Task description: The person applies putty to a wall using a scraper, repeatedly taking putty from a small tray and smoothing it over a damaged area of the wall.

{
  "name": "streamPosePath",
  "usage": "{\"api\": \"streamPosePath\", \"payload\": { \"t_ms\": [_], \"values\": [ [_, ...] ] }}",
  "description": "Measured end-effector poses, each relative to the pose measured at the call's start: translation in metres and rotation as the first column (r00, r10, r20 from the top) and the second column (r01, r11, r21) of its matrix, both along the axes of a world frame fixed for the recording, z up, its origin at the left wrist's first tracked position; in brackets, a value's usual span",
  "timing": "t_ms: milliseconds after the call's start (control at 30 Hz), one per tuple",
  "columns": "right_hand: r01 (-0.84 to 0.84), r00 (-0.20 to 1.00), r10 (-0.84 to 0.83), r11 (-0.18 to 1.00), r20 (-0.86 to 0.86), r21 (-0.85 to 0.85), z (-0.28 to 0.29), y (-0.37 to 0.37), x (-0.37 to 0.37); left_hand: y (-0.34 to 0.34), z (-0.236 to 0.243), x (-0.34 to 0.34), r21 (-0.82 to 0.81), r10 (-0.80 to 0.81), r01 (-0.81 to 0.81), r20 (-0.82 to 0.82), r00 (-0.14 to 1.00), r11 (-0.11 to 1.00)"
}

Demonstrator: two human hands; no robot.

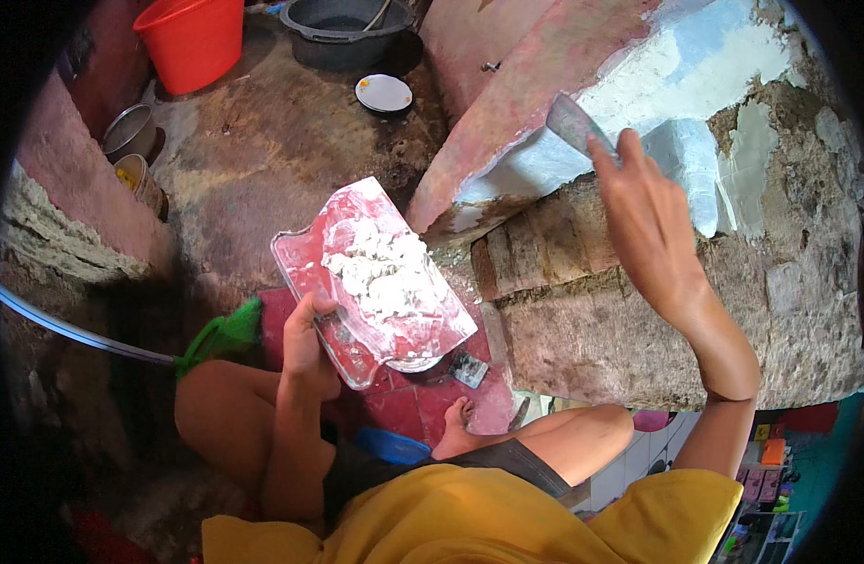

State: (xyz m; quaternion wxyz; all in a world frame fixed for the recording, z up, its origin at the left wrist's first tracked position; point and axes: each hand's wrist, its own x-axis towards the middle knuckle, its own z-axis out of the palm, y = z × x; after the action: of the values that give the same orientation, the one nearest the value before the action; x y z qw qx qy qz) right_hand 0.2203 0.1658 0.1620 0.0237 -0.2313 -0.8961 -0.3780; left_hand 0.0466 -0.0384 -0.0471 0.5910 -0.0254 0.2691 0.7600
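Observation:
My left hand (pixel 310 343) grips the edge of a red board (pixel 310 263) smeared white, which carries a mound of white paste (pixel 375 268). My right hand (pixel 643 216) is raised with a putty knife (pixel 571 122) in it, the blade in front of the pink sloping ledge (pixel 516 103). Beside the knife is a patch of white and pale blue coating (pixel 667 70), continuing onto a small light-blue block (pixel 690 169) and the ledge's lower face; whether the blade touches it I cannot tell.
A red bucket (pixel 187 42), black tub (pixel 345 19), white plate (pixel 383 93) and metal pot (pixel 122 130) stand at the back left. A hose (pixel 84 334) runs along the left near green mesh (pixel 220 334). Rough masonry (pixel 638 348) fills the right; a blue basin (pixel 389 445) lies below.

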Motion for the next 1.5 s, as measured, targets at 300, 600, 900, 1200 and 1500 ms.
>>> {"api": "streamPosePath", "payload": {
  "t_ms": [300,600,900,1200,1500],
  "values": [
    [0.011,0.999,-0.012,1.0,0.034,0.029,-0.001,0.008,-0.009,0.0,-0.004,-0.002,-0.042,0.03,-0.031,-0.038,0.999,0.999],
    [0.011,1.0,-0.014,0.983,0.018,0.186,0.039,-0.011,-0.007,-0.002,-0.002,0.001,-0.095,0.025,-0.028,-0.036,0.999,0.995],
    [0.065,0.977,-0.1,0.981,0.188,0.185,0.007,-0.011,-0.033,0.001,-0.014,-0.003,-0.072,0.026,-0.027,-0.015,1.0,0.997],
    [0.057,0.992,-0.074,0.985,0.101,0.163,0.023,0.0,-0.024,-0.001,-0.01,-0.002,-0.067,0.084,-0.087,-0.047,0.995,0.994],
    [-0.008,0.998,0.023,0.974,-0.065,0.228,0.07,-0.018,-0.011,-0.004,-0.019,-0.004,-0.079,0.042,-0.043,-0.017,0.999,0.996]
  ]
}}
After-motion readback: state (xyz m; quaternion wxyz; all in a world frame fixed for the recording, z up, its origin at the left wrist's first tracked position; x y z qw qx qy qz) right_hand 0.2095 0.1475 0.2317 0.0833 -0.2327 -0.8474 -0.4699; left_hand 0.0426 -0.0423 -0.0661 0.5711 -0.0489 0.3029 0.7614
